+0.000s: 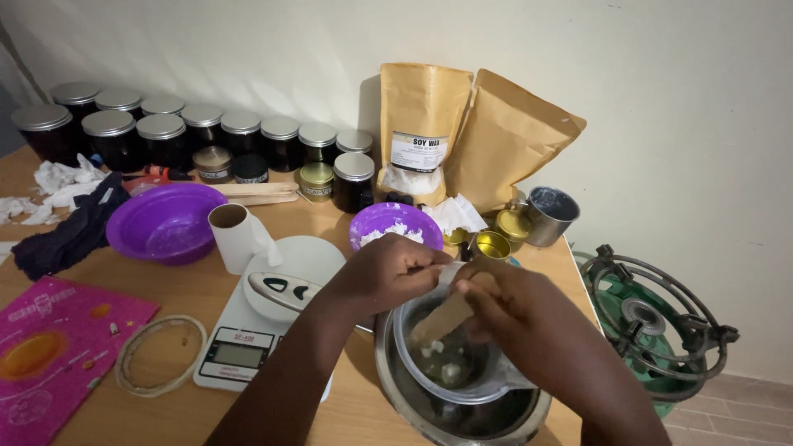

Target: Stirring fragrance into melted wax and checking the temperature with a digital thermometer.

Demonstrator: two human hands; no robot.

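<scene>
Where brown pouches (475, 132) stand, right hand (504, 301) grips stick (442, 318)

Two bare forearms and hands in view.

Left hand (392, 272): just above the upper-left rim of the steel bowl (382, 363). Back of hand and knuckle ridges visible. Forearm uncovered along its whole visible length, left of the bowl.

Right hand (504, 301): over the upper-right rim of the bowl. Back of hand and finger joints visible. Forearm broad in view, uncovered along its whole visible length, right of the bowl.

Upper arms and clothing outside the frame, below the bowl.
</scene>
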